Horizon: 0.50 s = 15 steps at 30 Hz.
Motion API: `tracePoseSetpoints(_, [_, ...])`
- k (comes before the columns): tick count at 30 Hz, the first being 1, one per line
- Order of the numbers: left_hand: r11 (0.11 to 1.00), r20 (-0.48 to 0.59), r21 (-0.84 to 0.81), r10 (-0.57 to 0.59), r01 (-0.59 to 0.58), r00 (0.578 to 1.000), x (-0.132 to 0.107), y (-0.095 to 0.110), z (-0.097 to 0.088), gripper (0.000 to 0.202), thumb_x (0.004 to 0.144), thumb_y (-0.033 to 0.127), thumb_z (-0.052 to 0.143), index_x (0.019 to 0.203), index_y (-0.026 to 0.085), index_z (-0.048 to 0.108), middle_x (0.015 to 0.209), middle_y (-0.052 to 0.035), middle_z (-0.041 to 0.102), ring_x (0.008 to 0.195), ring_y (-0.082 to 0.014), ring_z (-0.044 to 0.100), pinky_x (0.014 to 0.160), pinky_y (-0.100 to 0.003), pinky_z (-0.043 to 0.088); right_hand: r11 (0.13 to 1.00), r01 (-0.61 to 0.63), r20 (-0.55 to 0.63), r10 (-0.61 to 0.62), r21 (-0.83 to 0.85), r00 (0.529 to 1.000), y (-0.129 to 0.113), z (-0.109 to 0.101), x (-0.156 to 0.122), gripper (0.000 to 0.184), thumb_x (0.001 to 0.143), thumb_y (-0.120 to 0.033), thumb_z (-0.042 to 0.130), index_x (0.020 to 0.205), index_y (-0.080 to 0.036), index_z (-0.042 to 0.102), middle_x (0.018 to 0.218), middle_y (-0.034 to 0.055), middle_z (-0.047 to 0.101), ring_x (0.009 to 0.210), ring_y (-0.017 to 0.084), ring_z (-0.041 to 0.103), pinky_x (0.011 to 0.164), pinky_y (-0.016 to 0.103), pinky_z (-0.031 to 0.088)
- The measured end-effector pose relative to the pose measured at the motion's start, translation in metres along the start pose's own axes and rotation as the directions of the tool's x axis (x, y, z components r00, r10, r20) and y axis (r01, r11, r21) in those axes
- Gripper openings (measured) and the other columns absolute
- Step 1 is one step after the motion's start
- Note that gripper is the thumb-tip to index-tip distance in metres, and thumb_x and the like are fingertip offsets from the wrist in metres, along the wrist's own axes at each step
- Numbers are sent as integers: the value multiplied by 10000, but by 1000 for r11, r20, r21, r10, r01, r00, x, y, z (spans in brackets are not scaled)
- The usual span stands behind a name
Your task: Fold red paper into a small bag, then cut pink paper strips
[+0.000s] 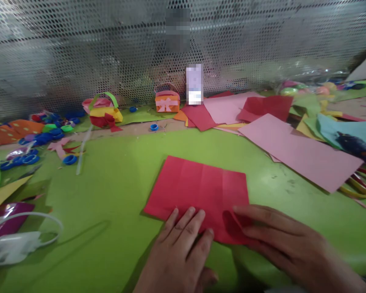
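A sheet of red paper (198, 183) with several upright crease lines lies on the green tabletop in front of me. Across its near edge my left hand (181, 248) rests with the fingers stretched out flat, pressing on the paper. At the near right corner, my right hand (293, 244) has its fingers closed around the edge. That corner is lifted and curls over, casting a dark shadow on the sheet. My right thumb is hidden.
Pink paper (301, 150) lies at the right beside scissors (356, 187). A phone (194, 85) leans on the perforated metal panel (110, 44) behind an orange paper bag (167, 102) and a yellow one (106, 114). A white charger (14, 246) sits left, below blue rings (30, 158).
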<state>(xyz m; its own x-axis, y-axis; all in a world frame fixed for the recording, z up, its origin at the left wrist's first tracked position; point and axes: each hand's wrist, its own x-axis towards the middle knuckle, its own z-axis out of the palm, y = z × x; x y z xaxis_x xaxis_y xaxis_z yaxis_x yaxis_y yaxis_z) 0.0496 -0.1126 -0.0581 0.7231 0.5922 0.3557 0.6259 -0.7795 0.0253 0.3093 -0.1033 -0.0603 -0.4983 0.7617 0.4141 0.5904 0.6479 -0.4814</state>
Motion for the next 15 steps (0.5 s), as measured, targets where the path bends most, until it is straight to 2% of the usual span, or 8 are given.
tracePoseSetpoints(2, [1000,28,17,17,-18,999,-2,-1,2,539,913,600,412,1221,205,610,1298,-151,617,1240,-284,548,991,-455,492,1000,-10,10,10,29,1000,2,-3,3,174,926,-273,548,887,-235,713,1125,61,718,984,171,698,820,206,580])
tracePoseSetpoints(5, [997,59,47,53,-55,997,-6,-1,5,596,861,662,448,1308,279,544,1338,-172,576,1265,-315,521,949,-491,511,993,-70,60,65,89,996,4,-7,6,171,908,-249,565,845,-251,723,1119,60,719,947,185,711,794,231,598])
tracePoseSetpoints(8, [1000,85,19,20,-21,996,-10,0,9,609,833,685,477,1305,307,549,1359,-133,567,1268,-317,517,962,-495,506,986,-128,81,120,103,989,4,-8,7,177,906,-247,567,825,-258,723,1115,54,719,918,179,717,777,229,599])
tracePoseSetpoints(12, [997,118,-42,-58,64,991,-13,0,12,616,811,701,497,1281,310,577,1374,-105,561,1234,-320,547,953,-488,517,984,-177,23,176,0,984,0,-1,12,220,928,-265,518,771,-232,669,1084,68,708,919,170,703,778,243,589])
tracePoseSetpoints(15, [995,83,-66,-71,76,994,-14,1,12,569,834,654,517,1283,309,574,1363,-98,573,1225,-309,558,943,-478,525,975,-191,-44,187,-113,981,-5,7,18,269,943,-297,472,725,-223,611,1023,91,686,903,183,686,729,273,585])
